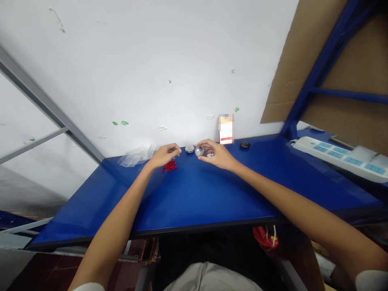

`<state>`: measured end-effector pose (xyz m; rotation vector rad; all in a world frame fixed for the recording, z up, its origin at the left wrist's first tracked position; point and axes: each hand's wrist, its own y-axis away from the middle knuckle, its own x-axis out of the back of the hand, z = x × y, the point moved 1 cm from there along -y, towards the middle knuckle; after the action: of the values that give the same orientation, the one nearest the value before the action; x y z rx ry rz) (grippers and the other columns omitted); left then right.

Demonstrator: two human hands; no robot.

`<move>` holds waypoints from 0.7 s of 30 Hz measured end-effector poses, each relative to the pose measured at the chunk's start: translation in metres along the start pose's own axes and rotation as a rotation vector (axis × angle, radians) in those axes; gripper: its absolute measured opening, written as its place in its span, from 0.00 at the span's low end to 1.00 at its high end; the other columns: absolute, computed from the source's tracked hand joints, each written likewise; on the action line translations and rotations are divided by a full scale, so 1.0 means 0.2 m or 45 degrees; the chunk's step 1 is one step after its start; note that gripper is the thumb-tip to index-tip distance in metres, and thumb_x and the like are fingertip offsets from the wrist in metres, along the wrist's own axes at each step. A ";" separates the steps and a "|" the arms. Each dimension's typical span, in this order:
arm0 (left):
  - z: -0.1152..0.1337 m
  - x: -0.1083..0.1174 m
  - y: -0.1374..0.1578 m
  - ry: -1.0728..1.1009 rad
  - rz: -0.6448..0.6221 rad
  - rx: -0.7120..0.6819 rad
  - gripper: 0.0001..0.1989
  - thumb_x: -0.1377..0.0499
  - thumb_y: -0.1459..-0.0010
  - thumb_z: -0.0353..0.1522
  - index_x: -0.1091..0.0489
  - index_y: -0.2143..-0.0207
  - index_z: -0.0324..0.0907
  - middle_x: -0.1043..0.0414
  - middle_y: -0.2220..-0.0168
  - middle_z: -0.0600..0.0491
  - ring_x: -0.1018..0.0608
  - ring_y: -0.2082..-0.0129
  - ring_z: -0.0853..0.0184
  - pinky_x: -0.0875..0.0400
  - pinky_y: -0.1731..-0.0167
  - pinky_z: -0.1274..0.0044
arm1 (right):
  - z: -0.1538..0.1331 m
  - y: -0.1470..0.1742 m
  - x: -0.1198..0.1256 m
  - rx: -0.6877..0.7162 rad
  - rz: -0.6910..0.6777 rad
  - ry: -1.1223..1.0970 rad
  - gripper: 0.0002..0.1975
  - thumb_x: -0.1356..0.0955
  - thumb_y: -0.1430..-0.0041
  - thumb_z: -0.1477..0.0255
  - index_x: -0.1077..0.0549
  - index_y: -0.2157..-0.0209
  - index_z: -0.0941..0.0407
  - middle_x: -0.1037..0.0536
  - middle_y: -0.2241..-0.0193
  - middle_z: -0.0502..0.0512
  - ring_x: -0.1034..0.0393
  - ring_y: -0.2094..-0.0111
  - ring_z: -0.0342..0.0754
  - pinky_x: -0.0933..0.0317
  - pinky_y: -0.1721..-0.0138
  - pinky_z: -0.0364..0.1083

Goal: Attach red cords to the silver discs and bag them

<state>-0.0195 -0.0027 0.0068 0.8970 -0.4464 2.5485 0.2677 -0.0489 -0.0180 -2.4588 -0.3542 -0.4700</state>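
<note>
Red pieces (170,166) near left hand (164,155); right hand (219,155) holds round part (199,150).

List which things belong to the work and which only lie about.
Likely in the work:
shiny round piece in the right hand
grey disc
red pieces near the left hand

Likely lying about:
phone
black object
power strip
plastic bag

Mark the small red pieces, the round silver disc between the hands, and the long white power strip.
Small red pieces (170,166): head view, pile's middle.
Round silver disc (189,148): head view, top face.
White power strip (340,156): head view, upper face.
</note>
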 end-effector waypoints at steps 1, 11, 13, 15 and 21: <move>0.03 -0.06 0.00 0.130 -0.037 -0.005 0.20 0.39 0.35 0.48 0.22 0.58 0.40 0.19 0.62 0.47 0.23 0.69 0.65 0.29 0.67 0.75 | -0.01 0.00 0.00 0.014 -0.016 -0.003 0.26 0.23 0.40 0.65 0.27 0.42 0.49 0.17 0.43 0.56 0.18 0.49 0.53 0.26 0.42 0.56; 0.01 -0.25 -0.16 0.593 0.077 0.254 0.12 0.32 0.47 0.39 0.23 0.68 0.38 0.22 0.68 0.46 0.26 0.76 0.70 0.36 0.79 0.79 | 0.06 0.00 0.01 -0.038 -0.022 0.225 0.35 0.22 0.40 0.59 0.32 0.34 0.47 0.19 0.41 0.59 0.20 0.46 0.57 0.27 0.42 0.58; -0.05 -0.21 -0.25 0.446 0.206 0.349 0.10 0.33 0.48 0.37 0.24 0.71 0.39 0.20 0.69 0.45 0.27 0.77 0.70 0.36 0.79 0.78 | 0.08 -0.01 0.06 -0.076 0.057 0.373 0.34 0.24 0.37 0.59 0.33 0.33 0.48 0.20 0.42 0.62 0.21 0.46 0.59 0.27 0.44 0.59; -0.10 -0.18 -0.33 0.290 0.261 0.420 0.09 0.34 0.50 0.35 0.25 0.76 0.39 0.21 0.73 0.44 0.26 0.78 0.68 0.35 0.78 0.76 | 0.11 -0.02 0.12 -0.070 0.102 0.516 0.27 0.27 0.33 0.63 0.31 0.35 0.50 0.21 0.42 0.63 0.22 0.45 0.60 0.28 0.43 0.59; -0.14 -0.16 -0.41 -0.005 0.261 0.474 0.14 0.31 0.51 0.35 0.29 0.83 0.42 0.31 0.85 0.51 0.33 0.85 0.69 0.41 0.79 0.74 | 0.20 -0.03 0.23 -0.066 0.017 0.765 0.16 0.32 0.30 0.69 0.26 0.43 0.53 0.21 0.44 0.62 0.25 0.42 0.59 0.30 0.43 0.57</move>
<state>0.0268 0.0722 -0.0218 1.0287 -0.0630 2.8757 0.3173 -0.0131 -0.0263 -2.2278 -0.0733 -1.1784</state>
